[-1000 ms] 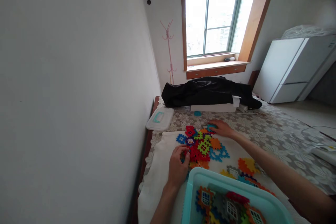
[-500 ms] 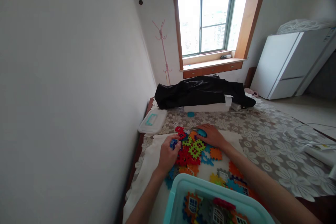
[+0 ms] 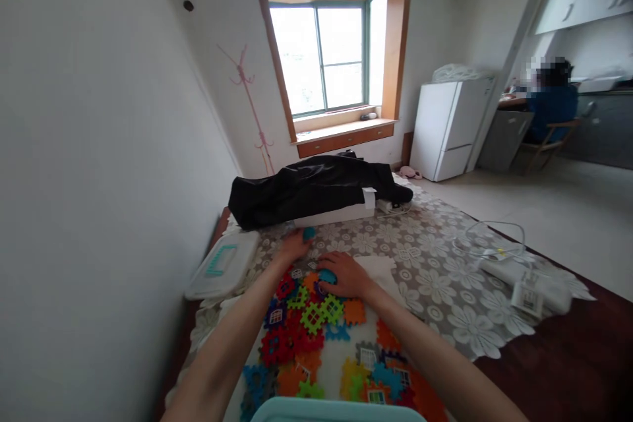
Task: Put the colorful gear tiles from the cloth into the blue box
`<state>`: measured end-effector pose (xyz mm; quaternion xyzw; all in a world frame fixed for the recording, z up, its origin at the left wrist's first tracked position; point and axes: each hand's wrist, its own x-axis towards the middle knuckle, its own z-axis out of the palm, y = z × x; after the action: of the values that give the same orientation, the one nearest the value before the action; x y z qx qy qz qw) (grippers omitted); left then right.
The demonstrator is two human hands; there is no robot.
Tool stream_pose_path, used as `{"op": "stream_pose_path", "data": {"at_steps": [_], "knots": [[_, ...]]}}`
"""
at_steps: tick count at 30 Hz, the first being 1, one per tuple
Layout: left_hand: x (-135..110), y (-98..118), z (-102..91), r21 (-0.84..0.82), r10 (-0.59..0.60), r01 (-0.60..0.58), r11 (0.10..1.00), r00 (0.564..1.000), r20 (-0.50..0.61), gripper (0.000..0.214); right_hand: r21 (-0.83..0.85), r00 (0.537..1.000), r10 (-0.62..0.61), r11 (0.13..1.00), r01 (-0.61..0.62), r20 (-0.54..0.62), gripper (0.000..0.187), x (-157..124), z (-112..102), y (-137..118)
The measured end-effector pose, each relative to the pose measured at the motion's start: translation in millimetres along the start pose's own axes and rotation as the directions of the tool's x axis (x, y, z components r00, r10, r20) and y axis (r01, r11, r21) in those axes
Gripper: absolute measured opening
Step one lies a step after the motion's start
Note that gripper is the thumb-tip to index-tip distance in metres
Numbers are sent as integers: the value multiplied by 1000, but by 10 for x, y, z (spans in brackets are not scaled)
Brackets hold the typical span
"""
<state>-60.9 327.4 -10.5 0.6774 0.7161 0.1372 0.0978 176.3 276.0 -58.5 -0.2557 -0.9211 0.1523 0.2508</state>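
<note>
My left hand (image 3: 295, 245) reaches out past the pile of toy pieces, its fingers closed around a small teal plastic piece (image 3: 308, 233) on the patterned cloth. My right hand (image 3: 347, 275) rests at the far right of the pile with fingers spread. Under it lies a blue interlocking piece (image 3: 326, 275), partly covered by the palm and thumb. Nearer to me are lime green notched pieces (image 3: 313, 318), red notched pieces (image 3: 277, 345), an orange square piece (image 3: 354, 311) and a purple piece with a white window insert (image 3: 275, 316).
A light teal bin (image 3: 336, 411) stands at the bottom edge. To the left is a white lid with a teal handle (image 3: 225, 265). A black cover (image 3: 316, 184) over a white box lies beyond the hands. A cable (image 3: 489, 244) is at right; a seated person (image 3: 554, 102) is far off.
My left hand has left the blue piece by the pile and stretched forward to the teal piece. My right hand stays on the pile. The view has turned to the right.
</note>
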Motion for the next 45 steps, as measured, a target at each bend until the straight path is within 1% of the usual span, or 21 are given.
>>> {"op": "stream_pose_path", "data": {"at_steps": [3, 6, 9, 11, 13, 15, 17, 21, 24, 25, 27, 29, 31, 33, 34, 36, 38, 39, 41, 43, 45], "knots": [[100, -21, 37, 52, 22, -22, 998, 1000, 3, 37, 26, 1000, -7, 1000, 7, 0, 40, 16, -12, 13], [79, -34, 16, 51, 73, -74, 996, 997, 12, 27, 29, 1000, -12, 1000, 12, -1, 38, 2, -3, 16], [-45, -27, -45, 15, 119, -119, 993, 993, -13, 18, 33, 1000, -9, 999, 9, -4, 39, -17, 8, 23], [-166, -15, -99, -24, 126, -128, 991, 990, -63, 18, 43, 1000, -5, 999, 6, -8, 41, -26, 13, 31], [-323, -8, -161, -70, 108, -118, 991, 985, -133, 22, 52, 1000, 5, 999, -4, -16, 45, -32, 20, 41], [-529, -17, -232, -122, 67, -93, 988, 977, -202, 27, 61, 999, 25, 998, -23, -33, 49, -36, 34, 49], [-797, -44, -306, -175, 19, -65, 982, 967, -253, 30, 61, 997, 54, 997, -51, -46, 52, -40, 53, 50], [-1490, -120, -393, -241, -43, -33, 970, 952, -304, 32, 33, 995, 98, 995, -97, -10, 61, -53, 75, 38], [-2026, -148, -346, -241, -52, -30, 970, 944, -325, 29, 14, 993, 100, 995, -101, 67, 73, -42, 53, 56], [-2181, -148, -310, -231, -24, -61, 971, 938, -346, 27, 12, 989, 104, 994, -106, 101, 77, -23, 41, 66], [-2434, -138, -223, -208, 17, -106, 972, 920, -391, 23, 12, 976, 131, 991, -135, 174, 83, 48, 17, 73], [-2606, -121, -137, -222, -14, -88, 971, 908, -420, 27, 22, 959, 162, 985, -171, 232, 88, 156, 11, 37], [-2710, -104, -62, -233, -32, -66, 970, 919, -393, 36, 32, 948, 185, 979, -200, 258, 92, 268, 36, -49], [-2769, -88, -2, -197, 9, -73, 978, 950, -312, 50, 24, 955, 189, 980, -200, 228, 94, 349, 87, -156], [-2788, -81, 23, -165, 35, -79, 983, 966, -256, 60, 18, 962, 184, 981, -191, 199, 90, 371, 115, -204], [-2808, -67, 66, -104, 59, -73, 992, 989, -135, 78, 17, 978, 157, 987, -161, 138, 71, 378, 159, -269], [-2810, -52, 101, -66, 40, -44, 997, 998, -54, 90, 35, 987, 129, 991, -133, 95, 48, 342, 169, -290], [-2806, -44, 115, -58, 29, -31, 998, 999, -39, 91, 48, 990, 117, 991, -121, 82, 40, 314, 161, -291], [-2792, -25, 138, -66, 28, -32, 997, 998, -60, 83, 95, 996, 83, 992, -85, 32, 31, 241, 123, -297], [-2779, -6, 149, -107, 43, -55, 993, 992, -116, 71, 154, 998, 58, 987, -52, -37, 30, 147, 68, -332], [-2777, 12, 141, -168, 56, -86, 982, 983, -173, 61, 205, 993, 61, 978, -40, -101, 33, 22, 10, -398]]}}
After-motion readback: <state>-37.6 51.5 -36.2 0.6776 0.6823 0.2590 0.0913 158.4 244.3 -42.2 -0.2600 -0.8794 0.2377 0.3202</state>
